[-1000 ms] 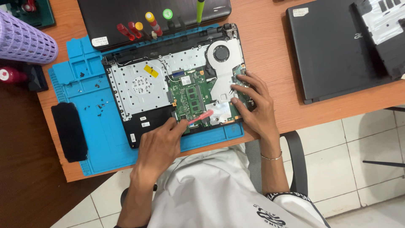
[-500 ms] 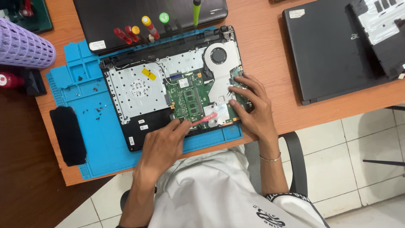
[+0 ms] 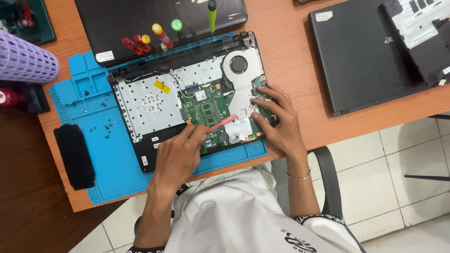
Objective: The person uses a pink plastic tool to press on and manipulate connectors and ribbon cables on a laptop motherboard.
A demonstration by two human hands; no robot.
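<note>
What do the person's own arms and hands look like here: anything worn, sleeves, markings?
Both forearms are bare. The left hand carries nothing visible. The right hand has a thin silver bangle at the wrist. Short white sleeves end in a black cuff with white lettering; the shirt carries a black printed emblem.

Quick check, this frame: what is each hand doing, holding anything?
Left hand: closed on a slim pink plastic pry tool, tip on the green circuit board.
Right hand: open, holding nothing, fingers spread on the opened black laptop base.
</note>
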